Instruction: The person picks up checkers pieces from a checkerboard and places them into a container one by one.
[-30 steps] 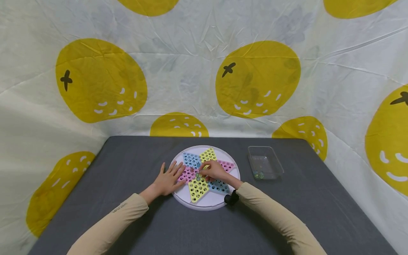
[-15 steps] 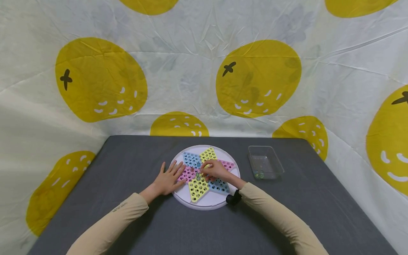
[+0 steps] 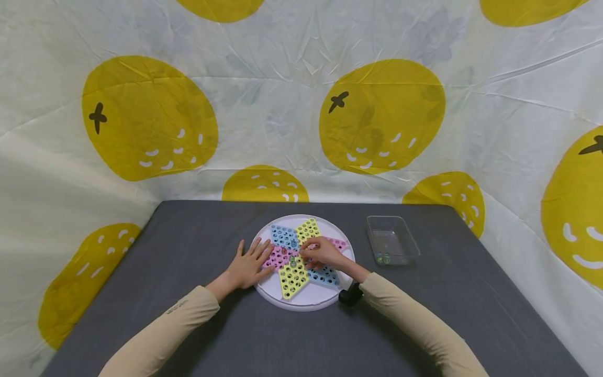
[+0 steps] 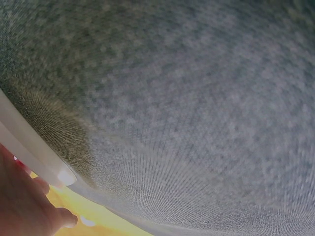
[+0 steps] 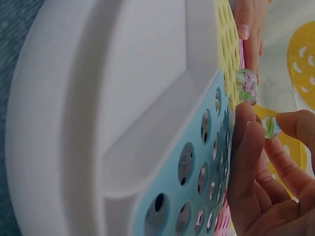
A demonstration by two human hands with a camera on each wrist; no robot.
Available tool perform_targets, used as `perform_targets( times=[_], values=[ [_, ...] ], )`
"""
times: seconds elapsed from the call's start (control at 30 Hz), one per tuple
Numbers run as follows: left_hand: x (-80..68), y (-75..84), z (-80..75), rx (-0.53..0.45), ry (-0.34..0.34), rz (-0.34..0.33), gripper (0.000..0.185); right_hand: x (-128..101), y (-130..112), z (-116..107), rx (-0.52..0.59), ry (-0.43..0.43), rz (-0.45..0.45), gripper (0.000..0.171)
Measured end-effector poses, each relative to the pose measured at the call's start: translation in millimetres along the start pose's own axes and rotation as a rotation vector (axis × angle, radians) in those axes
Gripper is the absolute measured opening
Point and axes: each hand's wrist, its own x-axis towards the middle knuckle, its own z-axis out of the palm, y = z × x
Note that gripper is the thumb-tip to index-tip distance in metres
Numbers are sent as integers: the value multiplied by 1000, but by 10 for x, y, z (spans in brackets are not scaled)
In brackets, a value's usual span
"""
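A round white Chinese checkers board (image 3: 268,293) carries a star of yellow, pink and blue points full of holes. My left hand (image 3: 246,265) rests on its left side, fingers spread over the pink point. Over the star's right half, my right hand (image 3: 321,252) pinches a clear marble (image 5: 270,127) with green and blue inside between thumb and fingertip. Its other fingers are close over the blue point (image 5: 187,162). Clear marbles (image 5: 246,83) sit near the middle of the star. The left wrist view shows mostly dark cloth and the board's rim (image 4: 39,147).
To the right of the board stands a clear plastic box (image 3: 393,241) with a few green marbles (image 3: 382,259) in its near corner. A dark grey cloth covers the table (image 3: 198,230). A patterned white curtain (image 3: 268,120) hangs behind and at both sides.
My right hand has shifted slightly to the right over the board, its thumb and fingertip still together. The left hand has stayed in place.
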Motion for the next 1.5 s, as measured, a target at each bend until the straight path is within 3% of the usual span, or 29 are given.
perform_targets(
  times=[0.4,0.63,1.37,1.5],
  values=[
    [-9,9,-32,-27,1,12,63,-111,40,-123,54,60,28,24],
    [-7,5,-19,-29,-3,10,62,-178,39,-209,22,116,39,24],
    [-11,17,-56,-35,-11,12,63,-376,178,-593,9,173,19,31],
    [-11,11,-45,-49,7,19,62,-408,201,-671,6,188,51,30]
  ],
)
